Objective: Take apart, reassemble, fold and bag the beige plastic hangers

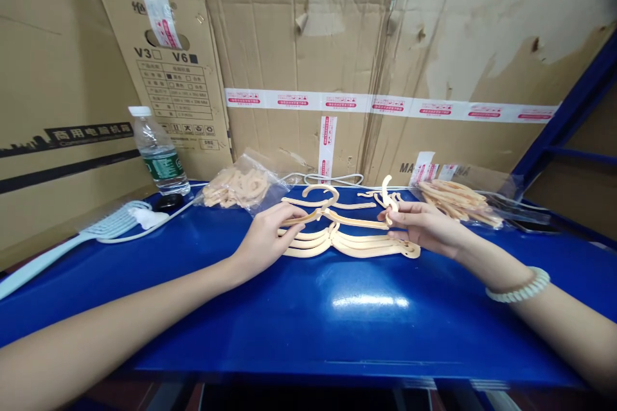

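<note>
My left hand (270, 232) is closed around the left arm of a beige plastic clothes hanger (359, 219), held a little above the table. Between the fingertips of my right hand (424, 226) is a small curved beige hanger hook (387, 194), upright near the hanger's right end. Just below lies a stack of folding hanger pieces (361, 248), partly covered by both hands. Behind the held hanger rest a loose hook (332, 192) and a straight arm piece (357, 206). Several small beige parts (369, 194) lie by my right fingertips.
On the blue table (299, 314), a clear bag of hooks (238, 186) is at the back left and a bag of hanger arms (456, 199) at the back right. A water bottle (161, 164), pale hairbrush (108, 221) and white cable (144, 231) are left. Cardboard (299, 58) stands behind.
</note>
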The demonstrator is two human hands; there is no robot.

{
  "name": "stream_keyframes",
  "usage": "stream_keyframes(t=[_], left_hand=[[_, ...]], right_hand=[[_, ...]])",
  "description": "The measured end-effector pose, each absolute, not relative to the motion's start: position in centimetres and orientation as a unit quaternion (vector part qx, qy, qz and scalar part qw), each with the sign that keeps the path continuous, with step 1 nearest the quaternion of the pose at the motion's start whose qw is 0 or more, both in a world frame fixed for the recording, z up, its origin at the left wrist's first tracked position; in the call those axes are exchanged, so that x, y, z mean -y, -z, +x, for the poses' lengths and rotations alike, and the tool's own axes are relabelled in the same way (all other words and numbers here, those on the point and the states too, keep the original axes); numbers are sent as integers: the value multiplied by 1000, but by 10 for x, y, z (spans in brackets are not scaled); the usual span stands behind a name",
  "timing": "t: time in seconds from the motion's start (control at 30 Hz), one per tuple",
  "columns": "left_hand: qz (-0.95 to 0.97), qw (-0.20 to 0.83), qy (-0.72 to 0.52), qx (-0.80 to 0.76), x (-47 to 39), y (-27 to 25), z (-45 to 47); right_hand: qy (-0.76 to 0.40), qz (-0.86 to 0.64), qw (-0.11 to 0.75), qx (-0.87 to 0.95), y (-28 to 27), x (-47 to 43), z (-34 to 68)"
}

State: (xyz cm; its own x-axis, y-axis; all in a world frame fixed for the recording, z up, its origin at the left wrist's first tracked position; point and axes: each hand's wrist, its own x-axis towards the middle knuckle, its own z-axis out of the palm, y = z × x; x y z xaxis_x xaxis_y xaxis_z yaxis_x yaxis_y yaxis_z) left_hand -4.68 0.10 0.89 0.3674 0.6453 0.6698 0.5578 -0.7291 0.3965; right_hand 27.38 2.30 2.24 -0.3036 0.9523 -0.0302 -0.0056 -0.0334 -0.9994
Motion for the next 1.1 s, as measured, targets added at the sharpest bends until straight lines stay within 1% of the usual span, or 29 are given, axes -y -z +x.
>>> stream_keyframes(t=[0.17, 0.43, 0.67, 1.1], left_hand=[[824, 49, -432, -363, -1, -9, -47], [828, 44, -431, -355, 2, -9, -45], [829, 57, -429, -353, 6, -10, -44], [819, 82, -429, -372, 10, -13, -43]], right_hand=[[-598, -420, 392, 559, -23, -22, 272], [-599, -415, 402, 555, -23, -20, 271], [-521, -429, 444, 589, -19, -18, 266], [-509, -417, 511, 553, -20, -9, 254]])
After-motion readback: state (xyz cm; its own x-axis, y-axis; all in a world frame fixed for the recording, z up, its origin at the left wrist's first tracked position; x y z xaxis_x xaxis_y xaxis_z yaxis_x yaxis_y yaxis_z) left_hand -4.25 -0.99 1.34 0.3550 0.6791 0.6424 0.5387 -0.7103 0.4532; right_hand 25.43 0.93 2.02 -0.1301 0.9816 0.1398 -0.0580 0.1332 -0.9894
